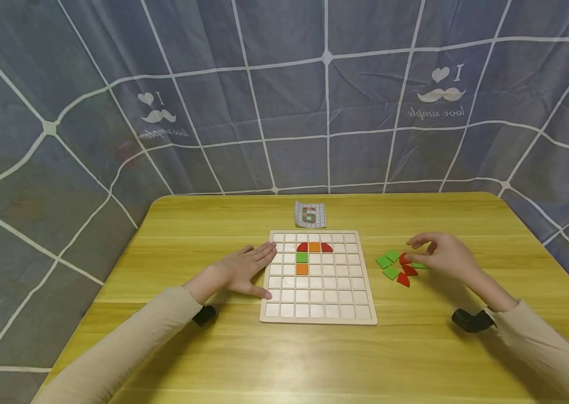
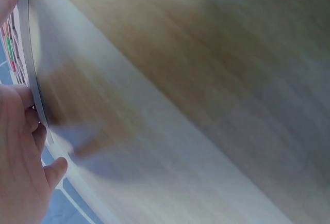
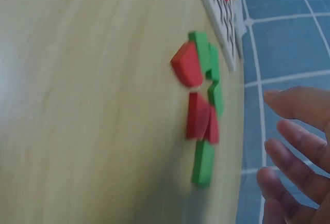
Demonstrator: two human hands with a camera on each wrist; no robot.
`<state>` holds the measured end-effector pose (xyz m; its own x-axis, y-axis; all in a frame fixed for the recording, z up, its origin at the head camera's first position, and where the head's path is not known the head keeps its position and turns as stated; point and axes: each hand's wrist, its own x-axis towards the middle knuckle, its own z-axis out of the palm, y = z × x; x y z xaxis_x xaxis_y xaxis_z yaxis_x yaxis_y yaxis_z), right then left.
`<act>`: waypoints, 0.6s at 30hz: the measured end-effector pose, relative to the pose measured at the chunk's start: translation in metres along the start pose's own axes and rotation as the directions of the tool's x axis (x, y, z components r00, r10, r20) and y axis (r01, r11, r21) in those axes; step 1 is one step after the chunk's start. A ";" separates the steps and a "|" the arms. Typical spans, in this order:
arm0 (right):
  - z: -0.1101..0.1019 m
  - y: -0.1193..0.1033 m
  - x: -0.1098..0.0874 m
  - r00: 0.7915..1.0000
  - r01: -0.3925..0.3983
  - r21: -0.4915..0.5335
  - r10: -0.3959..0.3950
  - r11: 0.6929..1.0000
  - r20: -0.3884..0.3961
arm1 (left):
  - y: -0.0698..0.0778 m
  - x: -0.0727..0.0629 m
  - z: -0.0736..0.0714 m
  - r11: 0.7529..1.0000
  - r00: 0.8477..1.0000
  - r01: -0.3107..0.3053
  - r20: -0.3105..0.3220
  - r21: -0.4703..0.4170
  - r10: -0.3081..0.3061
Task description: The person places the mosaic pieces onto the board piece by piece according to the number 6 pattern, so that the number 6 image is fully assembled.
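Observation:
A wooden grid board (image 1: 319, 321) lies on the table, with red quarter-round pieces, orange squares (image 1: 302, 269) and a green square (image 1: 302, 257) set in its cells. My left hand (image 1: 244, 270) rests at the board's left side, fingers spread, fingertips and thumb on the rim. To the right, my right hand (image 1: 446, 257) hovers over loose pieces, with its thumb and fingers apart and nothing between them. Below it lie three red quarter-round pieces (image 3: 186, 65) and several green squares (image 3: 204, 163), some touching. The left hand (image 2: 23, 152) shows only partly in its wrist view.
Behind the board lies a small pattern card (image 1: 310, 215) with a coloured figure on a grid. The wooden table (image 1: 214, 359) ends at a grey-blue curtain (image 1: 294, 101) with white lines, which hangs at the back and sides.

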<state>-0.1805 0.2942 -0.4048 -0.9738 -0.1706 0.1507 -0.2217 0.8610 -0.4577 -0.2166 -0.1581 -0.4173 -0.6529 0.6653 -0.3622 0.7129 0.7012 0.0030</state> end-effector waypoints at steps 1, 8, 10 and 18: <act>0.000 0.002 -0.001 1.000 -0.009 -0.001 0.009 1.000 0.005 | 0.000 0.000 0.000 1.000 1.000 -0.001 0.000 -0.002 0.001; -0.001 0.016 -0.004 0.999 -0.039 -0.012 0.040 0.999 0.034 | -0.001 -0.001 -0.001 1.000 1.000 -0.004 0.001 -0.017 0.004; -0.002 0.019 -0.004 0.998 -0.041 -0.015 0.042 0.999 0.042 | -0.001 -0.001 -0.001 1.000 1.000 -0.002 0.002 -0.019 0.003; -0.002 0.030 -0.004 0.994 -0.043 -0.004 0.043 0.999 0.103 | 0.000 -0.002 -0.002 1.000 1.000 -0.003 -0.001 -0.025 0.003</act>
<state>-0.1830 0.3212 -0.4176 -0.9825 -0.1819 0.0402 -0.1798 0.8694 -0.4603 -0.2161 -0.1590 -0.4145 -0.6514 0.6675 -0.3608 0.7081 0.7056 0.0269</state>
